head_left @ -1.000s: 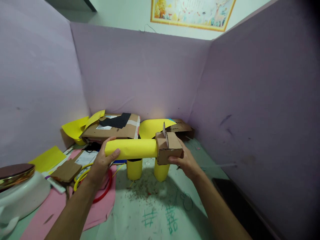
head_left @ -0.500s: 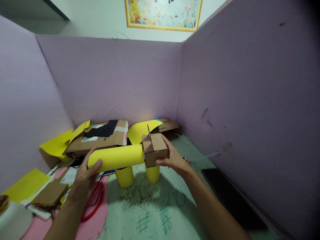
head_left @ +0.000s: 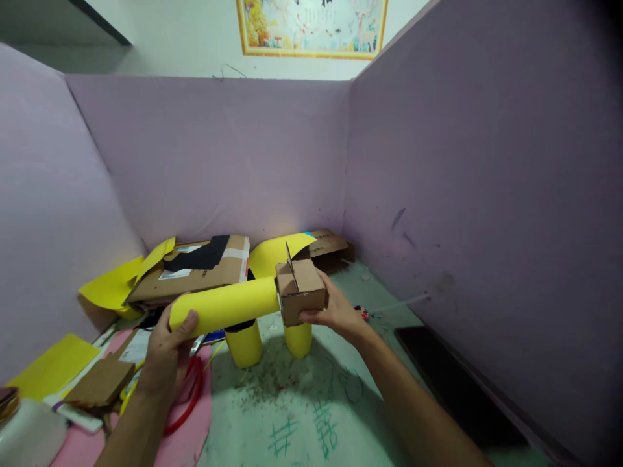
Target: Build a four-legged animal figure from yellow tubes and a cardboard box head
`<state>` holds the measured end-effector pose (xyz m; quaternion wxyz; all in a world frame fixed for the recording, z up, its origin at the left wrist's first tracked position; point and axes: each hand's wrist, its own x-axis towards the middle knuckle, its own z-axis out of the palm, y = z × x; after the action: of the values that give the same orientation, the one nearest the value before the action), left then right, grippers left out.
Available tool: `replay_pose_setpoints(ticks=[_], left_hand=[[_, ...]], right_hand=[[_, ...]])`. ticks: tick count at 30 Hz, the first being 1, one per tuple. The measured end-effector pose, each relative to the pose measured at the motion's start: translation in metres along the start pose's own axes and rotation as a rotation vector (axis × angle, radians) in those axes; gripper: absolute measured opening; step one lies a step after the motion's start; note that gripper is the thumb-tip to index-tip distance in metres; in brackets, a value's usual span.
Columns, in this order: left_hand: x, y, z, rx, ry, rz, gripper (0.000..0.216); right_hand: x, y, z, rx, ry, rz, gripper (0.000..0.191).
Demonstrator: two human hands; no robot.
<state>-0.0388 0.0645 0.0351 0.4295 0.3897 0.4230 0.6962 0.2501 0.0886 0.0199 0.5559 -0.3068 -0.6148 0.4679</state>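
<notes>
My left hand (head_left: 170,340) is closed around the left end of a long yellow paper tube (head_left: 226,303), thumb on its near side. The tube's right end meets a small brown cardboard box (head_left: 304,298) with an upright flap on top; whether the two are joined I cannot tell. My right hand (head_left: 335,311) grips that box from its right side. Below them two short yellow paper cylinders stand upright on the green table: the left cylinder (head_left: 244,347) shows its dark open rim, and the right cylinder (head_left: 298,340) is partly hidden under the box.
Flattened cardboard (head_left: 204,275) and yellow sheets (head_left: 114,282) lie along the back wall. At left are red-handled scissors (head_left: 195,395), pink paper (head_left: 195,441), a cardboard piece (head_left: 100,383) and a white roll (head_left: 32,434). A black flat slab (head_left: 452,383) lies at right. Purple partitions enclose the table.
The yellow tube now tilts slightly more, its right end a little higher, and more of the left cylinder's rim shows. Both hands keep their holds. The view has shifted slightly.
</notes>
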Motion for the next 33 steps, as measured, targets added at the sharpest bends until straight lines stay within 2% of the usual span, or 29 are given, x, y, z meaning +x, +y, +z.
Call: replay_pose_setpoints(ticks=[9,24,33], left_hand=[[-0.006,-0.003,0.009,-0.037,0.005,-0.048,0.066],[-0.007,-0.01,0.004,0.013,-0.064,-0.027,0.076],[-0.007,-0.011,-0.001,0.027,-0.089,-0.029,0.067]], right_hand=[[-0.001,-0.002,0.002,0.05,-0.021,0.016,0.099],[-0.005,0.006,0.002,0.014,0.007,0.016,0.093],[-0.006,0.017,-0.004,-0.011,0.0,0.013,0.078]])
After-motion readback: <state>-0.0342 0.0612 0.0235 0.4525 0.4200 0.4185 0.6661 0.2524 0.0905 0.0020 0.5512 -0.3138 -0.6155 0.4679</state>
